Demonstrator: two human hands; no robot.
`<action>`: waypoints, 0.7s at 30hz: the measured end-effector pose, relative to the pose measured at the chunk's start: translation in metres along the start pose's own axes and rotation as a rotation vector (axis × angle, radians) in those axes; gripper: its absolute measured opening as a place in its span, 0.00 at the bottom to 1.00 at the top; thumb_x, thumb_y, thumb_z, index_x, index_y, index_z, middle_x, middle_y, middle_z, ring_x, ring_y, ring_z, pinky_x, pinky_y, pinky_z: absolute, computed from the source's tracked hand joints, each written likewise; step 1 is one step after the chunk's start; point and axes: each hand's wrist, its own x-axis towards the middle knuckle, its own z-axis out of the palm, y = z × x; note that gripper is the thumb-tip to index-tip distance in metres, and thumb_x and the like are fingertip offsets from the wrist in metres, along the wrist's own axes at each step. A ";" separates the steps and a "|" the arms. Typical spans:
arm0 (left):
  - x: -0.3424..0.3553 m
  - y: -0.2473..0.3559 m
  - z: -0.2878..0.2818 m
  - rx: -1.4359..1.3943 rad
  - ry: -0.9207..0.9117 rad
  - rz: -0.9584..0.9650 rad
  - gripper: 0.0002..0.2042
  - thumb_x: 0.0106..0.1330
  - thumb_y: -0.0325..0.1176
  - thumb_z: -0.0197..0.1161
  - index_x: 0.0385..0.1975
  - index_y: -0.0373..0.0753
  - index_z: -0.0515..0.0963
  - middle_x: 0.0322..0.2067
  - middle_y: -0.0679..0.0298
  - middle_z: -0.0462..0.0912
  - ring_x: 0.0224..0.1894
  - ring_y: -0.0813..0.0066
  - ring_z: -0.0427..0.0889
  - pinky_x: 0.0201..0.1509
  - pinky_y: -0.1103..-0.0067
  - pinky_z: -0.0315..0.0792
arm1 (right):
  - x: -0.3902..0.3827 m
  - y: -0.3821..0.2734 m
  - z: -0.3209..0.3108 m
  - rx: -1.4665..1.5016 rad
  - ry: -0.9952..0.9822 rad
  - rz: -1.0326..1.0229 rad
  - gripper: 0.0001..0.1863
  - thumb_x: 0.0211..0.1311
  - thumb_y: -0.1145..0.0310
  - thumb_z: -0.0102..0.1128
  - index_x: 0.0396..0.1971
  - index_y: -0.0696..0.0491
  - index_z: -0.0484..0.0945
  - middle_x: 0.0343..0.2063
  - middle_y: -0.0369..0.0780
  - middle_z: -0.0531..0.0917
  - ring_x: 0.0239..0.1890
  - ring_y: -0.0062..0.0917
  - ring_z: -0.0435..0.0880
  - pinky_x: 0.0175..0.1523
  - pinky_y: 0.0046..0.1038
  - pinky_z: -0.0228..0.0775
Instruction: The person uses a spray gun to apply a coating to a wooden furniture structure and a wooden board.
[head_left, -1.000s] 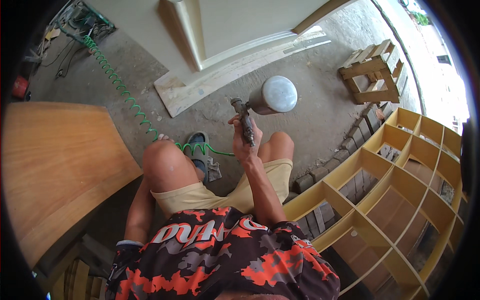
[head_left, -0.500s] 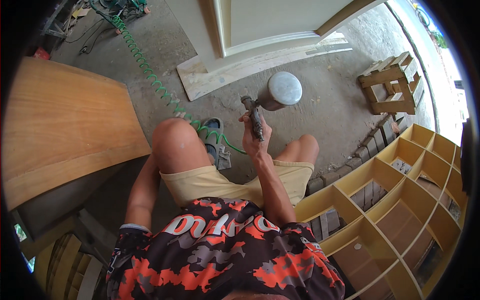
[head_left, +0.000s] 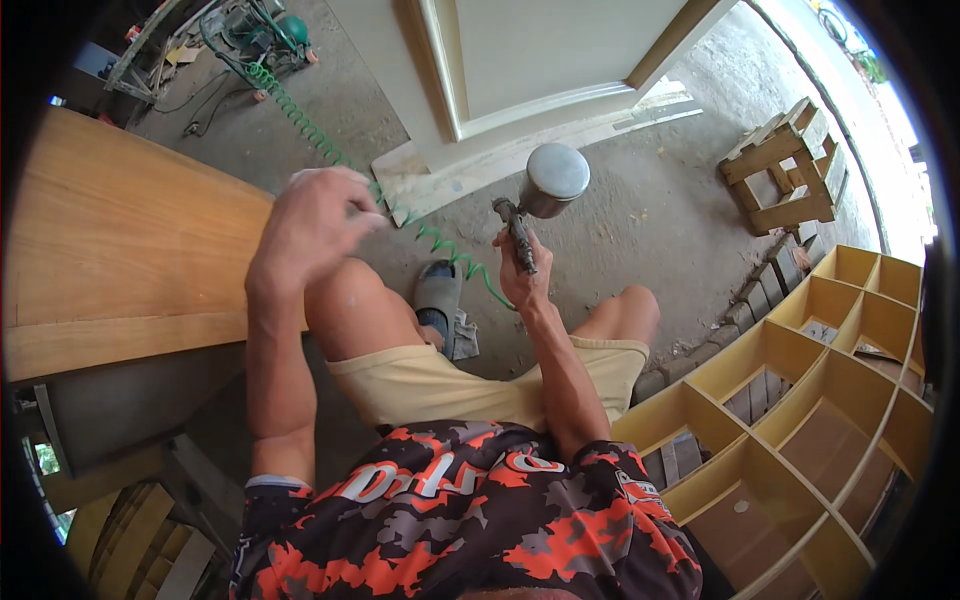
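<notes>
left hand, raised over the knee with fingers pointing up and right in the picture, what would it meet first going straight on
Probably the green coiled air hose right by the fingertips of the left hand; past it, the pale wooden board on the concrete floor. Depth is hard to judge.

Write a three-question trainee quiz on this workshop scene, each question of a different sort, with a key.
1. True or false: the right hand holds the spray gun upright, its metal cup on top.
2. What runs from the spray gun across the floor? A) a green coiled hose B) a metal chain C) a flat yellow tape
3. Fill in: the yellow shelf unit lies on the person's ____ side.

Key
1. True.
2. A.
3. Right. The left hand is raised over the wooden panel, and whether it holds anything cannot be told.
</notes>
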 end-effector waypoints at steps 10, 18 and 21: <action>0.018 0.155 0.051 -0.064 -0.340 0.473 0.16 0.69 0.44 0.75 0.40 0.34 0.88 0.43 0.51 0.90 0.49 0.46 0.88 0.63 0.61 0.78 | 0.012 0.014 0.059 0.048 0.180 0.037 0.13 0.77 0.62 0.70 0.40 0.58 0.86 0.30 0.41 0.90 0.34 0.23 0.88 0.42 0.32 0.79; 0.002 0.144 0.124 0.080 -0.445 0.355 0.17 0.69 0.43 0.75 0.48 0.36 0.85 0.46 0.49 0.88 0.53 0.50 0.88 0.62 0.59 0.78 | 0.050 0.067 0.107 0.035 0.121 0.152 0.16 0.78 0.59 0.69 0.40 0.60 0.87 0.26 0.42 0.91 0.27 0.26 0.87 0.38 0.34 0.78; -0.008 0.149 0.127 -0.039 -0.330 0.478 0.17 0.69 0.41 0.73 0.48 0.35 0.83 0.45 0.50 0.86 0.53 0.52 0.88 0.62 0.61 0.76 | 0.066 0.078 0.122 -0.006 0.131 0.150 0.17 0.79 0.58 0.68 0.40 0.60 0.87 0.27 0.42 0.91 0.30 0.25 0.88 0.40 0.34 0.79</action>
